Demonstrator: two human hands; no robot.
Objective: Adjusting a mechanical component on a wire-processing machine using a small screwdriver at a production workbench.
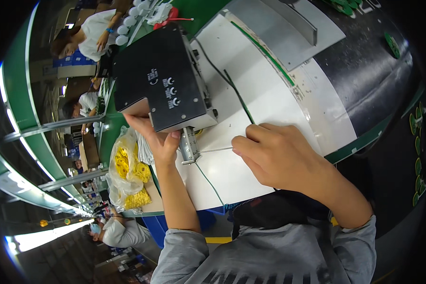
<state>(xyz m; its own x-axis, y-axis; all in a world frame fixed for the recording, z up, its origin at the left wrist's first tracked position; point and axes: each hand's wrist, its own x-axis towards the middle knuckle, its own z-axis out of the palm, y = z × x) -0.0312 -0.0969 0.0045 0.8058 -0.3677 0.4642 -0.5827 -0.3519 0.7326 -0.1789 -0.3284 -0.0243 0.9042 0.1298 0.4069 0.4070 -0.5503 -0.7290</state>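
Note:
A black box-shaped device [158, 71] with screws and curved white markings stands on the white work surface. A perforated metal block [189, 146] juts from its near end. My left hand [161, 144] grips the box's near corner, its thumb beside the metal block and other fingers partly hidden by the box. My right hand [274, 151] is closed right of the block, pinching a thin grey strand [215, 150] that runs straight to it. Whether the strand is wire or rod I cannot tell. A slim dark green strip [239, 97] reaches up behind my right hand.
A green wire [210, 182] hangs from the block toward the table edge. Left are a plastic bag of yellow parts [125, 165] and white strands [144, 149]. A grey metal plate [288, 35] lies at the back. Other people sit along the left.

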